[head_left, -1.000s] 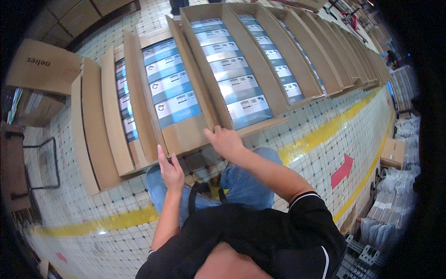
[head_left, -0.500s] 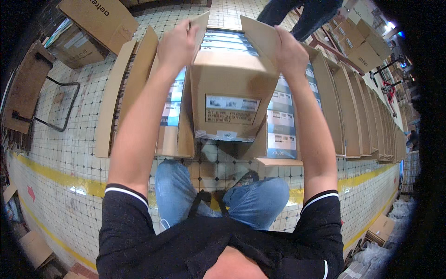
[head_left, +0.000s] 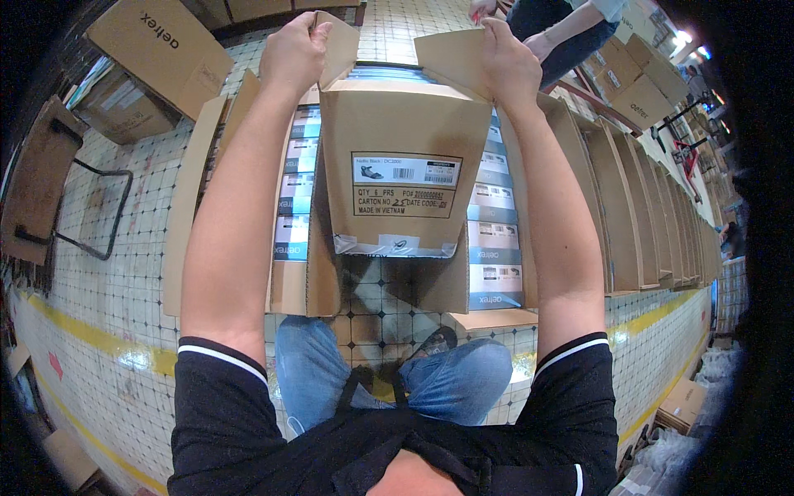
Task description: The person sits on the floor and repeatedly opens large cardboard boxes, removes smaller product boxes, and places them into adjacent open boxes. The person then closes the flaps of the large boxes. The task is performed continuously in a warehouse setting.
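In front of me a brown carton point(head_left: 405, 124) hangs between two neighbouring cartons, its labelled front facing me and its bottom edge apparently above the tiled floor. My left hand point(head_left: 296, 54) is closed on its raised left flap point(head_left: 341, 48). On the other side, my right hand point(head_left: 511, 68) grips the raised right flap point(head_left: 451, 59). Blue-and-white boxes point(head_left: 393, 74) show through the carton's open top. Stacks of similar shoe boxes stand in the left carton point(head_left: 295, 190) and the right carton point(head_left: 496, 248) beside it. My fingers are partly hidden behind the flaps.
A long row of open cartons point(head_left: 633, 198) runs off to the right. Another person point(head_left: 571, 33) stands beyond, holding something small and red. At left are a board with a black metal frame point(head_left: 124, 198) and more cartons point(head_left: 161, 50). A yellow line point(head_left: 124, 339) crosses the floor.
The carton looks larger and nearer, its label turned more squarely to me. My hands have shifted slightly with the flaps. The other person's arms have come into view.
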Tool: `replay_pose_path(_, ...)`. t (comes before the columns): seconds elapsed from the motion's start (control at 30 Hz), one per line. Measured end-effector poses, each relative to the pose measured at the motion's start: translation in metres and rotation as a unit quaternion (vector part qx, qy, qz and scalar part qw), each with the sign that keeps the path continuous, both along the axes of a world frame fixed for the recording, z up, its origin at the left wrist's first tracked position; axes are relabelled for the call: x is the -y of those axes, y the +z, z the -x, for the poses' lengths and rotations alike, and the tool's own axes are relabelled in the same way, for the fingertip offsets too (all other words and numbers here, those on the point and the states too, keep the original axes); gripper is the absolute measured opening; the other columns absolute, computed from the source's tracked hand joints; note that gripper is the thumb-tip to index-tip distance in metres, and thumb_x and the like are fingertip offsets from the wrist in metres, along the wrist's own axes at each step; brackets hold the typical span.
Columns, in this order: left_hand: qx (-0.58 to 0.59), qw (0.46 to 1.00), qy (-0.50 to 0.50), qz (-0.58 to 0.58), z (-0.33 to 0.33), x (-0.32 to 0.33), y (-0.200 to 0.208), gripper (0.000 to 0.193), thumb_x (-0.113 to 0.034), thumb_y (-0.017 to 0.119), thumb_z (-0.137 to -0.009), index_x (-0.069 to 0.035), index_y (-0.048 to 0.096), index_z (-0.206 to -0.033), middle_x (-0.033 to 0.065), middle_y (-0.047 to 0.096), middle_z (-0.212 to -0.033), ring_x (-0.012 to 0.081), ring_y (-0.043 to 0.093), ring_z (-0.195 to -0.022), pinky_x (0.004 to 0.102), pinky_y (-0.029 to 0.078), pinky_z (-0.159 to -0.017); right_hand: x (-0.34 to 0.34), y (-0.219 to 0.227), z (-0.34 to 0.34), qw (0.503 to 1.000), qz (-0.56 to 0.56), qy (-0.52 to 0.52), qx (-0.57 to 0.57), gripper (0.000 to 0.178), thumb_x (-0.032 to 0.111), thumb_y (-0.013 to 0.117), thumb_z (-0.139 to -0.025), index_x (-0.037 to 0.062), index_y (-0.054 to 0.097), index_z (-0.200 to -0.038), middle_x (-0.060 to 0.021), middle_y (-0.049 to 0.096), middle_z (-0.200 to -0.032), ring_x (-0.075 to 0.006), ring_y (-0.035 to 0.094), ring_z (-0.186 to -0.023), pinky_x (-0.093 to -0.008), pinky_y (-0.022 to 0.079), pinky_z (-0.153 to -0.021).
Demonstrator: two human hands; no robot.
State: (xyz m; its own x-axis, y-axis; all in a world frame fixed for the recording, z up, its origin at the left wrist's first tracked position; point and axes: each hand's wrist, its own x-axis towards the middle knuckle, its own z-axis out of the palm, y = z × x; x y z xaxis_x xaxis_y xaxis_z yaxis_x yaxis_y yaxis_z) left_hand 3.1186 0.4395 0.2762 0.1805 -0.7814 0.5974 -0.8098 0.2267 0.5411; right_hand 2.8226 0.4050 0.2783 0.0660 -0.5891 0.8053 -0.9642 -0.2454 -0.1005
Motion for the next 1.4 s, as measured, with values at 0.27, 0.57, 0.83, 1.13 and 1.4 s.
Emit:
replay_pose_path(0.27,0.018,0.997,-0.023,-0.077,0.005,-0.034,-0.020,0.036,-0.032,0.055,-0.094,-0.016,0.060,-0.126,0.0211,0.070,-0.100,0.0399,0.066,-0.096,0.0495,0.052,-0.082,-0.038,-0.027,0.008,0.996,-0.055,0.052,-0.048,0.022,0.029,0.047,-0.098,0.0177,0.058,-0.113,-0.0174,0.067,-0.077,-0.0381,0.068,-0.072,-0.0481,0.054,-0.059)
replay_pose_path(0.57,0.088,0.957,-0.073,-0.266,0.036,-0.196,-0.161,0.043,-0.028,0.066,-0.085,-0.013,0.061,-0.125,0.0181,0.058,-0.133,0.0361,0.056,-0.121,0.0466,0.046,-0.101,-0.250,-0.171,-0.012,0.811,-0.534,0.142,-0.192,0.022,0.025,0.053,-0.094,0.0117,0.065,-0.105,-0.0196,0.069,-0.077,-0.0374,0.069,-0.072,-0.0503,0.054,-0.066)
replay_pose_path(0.83,-0.004,0.922,0.049,-0.384,0.026,-0.146,-0.185,0.054,-0.047,0.063,-0.086,-0.008,0.065,-0.123,0.0220,0.041,-0.148,0.0352,0.054,-0.124,0.0432,0.043,-0.103,-0.190,-0.229,-0.099,0.898,-0.399,0.121,-0.139,0.048,0.042,0.055,-0.095,0.0016,0.057,-0.120,-0.0251,0.058,-0.123,-0.0372,0.060,-0.110,-0.0494,0.050,-0.089)
replay_pose_path(1.13,-0.050,0.926,0.028,-0.374,0.017,-0.145,-0.192,0.052,-0.043,0.061,-0.088,-0.004,0.065,-0.122,0.0259,0.048,-0.140,0.0378,0.054,-0.123,0.0444,0.044,-0.101,-0.191,-0.195,-0.076,0.894,-0.408,0.162,-0.090,0.045,0.044,0.070,-0.084,0.0021,0.063,-0.099,-0.0179,0.059,-0.096,-0.0337,0.062,-0.091,-0.0462,0.051,-0.076)
replay_pose_path(1.4,-0.003,0.935,0.046,-0.353,0.020,-0.148,-0.191,0.045,-0.037,0.058,-0.090,-0.005,0.065,-0.121,0.0210,0.048,-0.141,0.0374,0.058,-0.118,0.0474,0.047,-0.098,-0.329,-0.173,-0.061,0.835,-0.468,0.248,-0.148,0.026,0.031,0.066,-0.087,0.0063,0.060,-0.082,-0.0101,0.056,-0.078,-0.0248,0.062,-0.070,-0.0378,0.051,-0.061)
